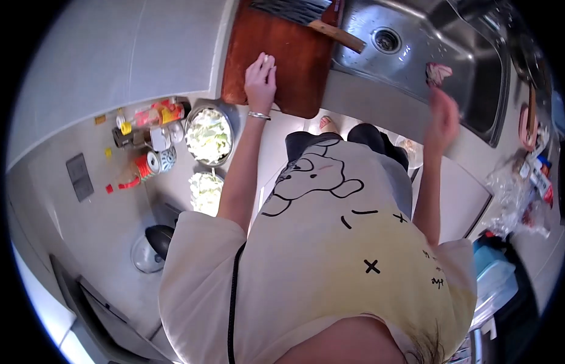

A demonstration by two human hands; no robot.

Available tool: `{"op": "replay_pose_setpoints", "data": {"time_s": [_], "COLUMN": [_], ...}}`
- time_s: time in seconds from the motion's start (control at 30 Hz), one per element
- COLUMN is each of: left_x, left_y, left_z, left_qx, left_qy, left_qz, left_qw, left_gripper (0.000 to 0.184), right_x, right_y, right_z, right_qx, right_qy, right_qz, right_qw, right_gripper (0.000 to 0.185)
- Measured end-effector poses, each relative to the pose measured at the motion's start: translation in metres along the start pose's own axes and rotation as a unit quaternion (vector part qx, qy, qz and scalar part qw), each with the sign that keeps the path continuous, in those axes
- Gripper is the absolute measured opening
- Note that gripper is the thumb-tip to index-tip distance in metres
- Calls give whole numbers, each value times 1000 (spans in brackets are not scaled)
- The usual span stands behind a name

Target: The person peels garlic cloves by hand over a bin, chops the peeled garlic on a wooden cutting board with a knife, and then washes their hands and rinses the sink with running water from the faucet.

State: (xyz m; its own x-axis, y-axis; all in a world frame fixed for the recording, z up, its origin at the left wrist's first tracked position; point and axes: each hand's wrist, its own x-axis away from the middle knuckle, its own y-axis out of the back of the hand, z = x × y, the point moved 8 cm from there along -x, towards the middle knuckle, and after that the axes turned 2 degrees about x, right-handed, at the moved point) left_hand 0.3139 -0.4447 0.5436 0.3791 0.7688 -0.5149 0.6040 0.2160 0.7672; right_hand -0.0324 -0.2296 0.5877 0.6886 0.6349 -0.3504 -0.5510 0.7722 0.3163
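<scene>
My left hand (260, 82) is over the wooden cutting board (276, 36), its fingers curled together. At their tips shows a small whitish piece (267, 58), which looks like a garlic clove. Across the far part of the board lies a cleaver (337, 35), with its wooden handle reaching over the sink edge. My right hand (445, 121) is at the near side of the steel sink (410, 76), smeared by motion. Just beyond its fingers is a crumpled pink-and-white scrap (438, 74), possibly garlic skin; whether the hand touches it is unclear.
Left of the board stand a metal bowl (209, 136) of chopped cabbage and a second heap of cabbage (206, 193). Several bottles and jars (152, 130) line the wall. A pan lid (147, 253) sits lower left. Plastic bags (513, 194) lie right of the sink.
</scene>
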Motion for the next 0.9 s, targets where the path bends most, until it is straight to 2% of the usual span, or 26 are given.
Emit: {"op": "replay_pose_setpoints", "data": {"time_s": [0.03,0.07,0.17,0.27,0.37,0.47,0.5,0.6,0.63,0.73,0.77,0.9], "left_x": [4,6,9,9,10,10,11,9,9,9,9,6], "left_y": [2,5,8,11,13,17,16,21,22,20,19,16], "left_z": [0,0,0,1,0,-1,1,3,4,8,8,9], "left_qx": [2,11,17,28,16,19,27,38,33,41,47,28], "left_qy": [8,20,42,59,59,51,47,43,40,17,7,-11], "left_qz": [-3,-16,-35,-41,-46,-55,-53,-54,-51,-38,-32,-31], "left_qw": [1000,1000,998,997,997,997,997,997,997,998,998,999], "left_gripper": [26,26,26,30,33,28,28,25,24,22,22,21], "right_x": [-19,-28,-31,-28,-29,-38,-41,-49,-47,-31,-25,-3], "right_y": [-49,-95,-200,-263,-285,-287,-285,-263,-256,-246,-246,-243], "right_z": [42,58,80,54,49,49,50,74,84,95,95,101], "right_qx": [125,163,206,373,373,298,268,251,275,273,244,280], "right_qy": [45,143,364,313,317,296,311,258,278,296,322,315], "right_qz": [123,165,214,321,341,344,323,353,358,435,446,476], "right_qw": [983,962,883,812,803,839,853,864,848,805,799,772], "right_gripper": [17,17,40,54,58,57,47,35,28,26,23,22]}}
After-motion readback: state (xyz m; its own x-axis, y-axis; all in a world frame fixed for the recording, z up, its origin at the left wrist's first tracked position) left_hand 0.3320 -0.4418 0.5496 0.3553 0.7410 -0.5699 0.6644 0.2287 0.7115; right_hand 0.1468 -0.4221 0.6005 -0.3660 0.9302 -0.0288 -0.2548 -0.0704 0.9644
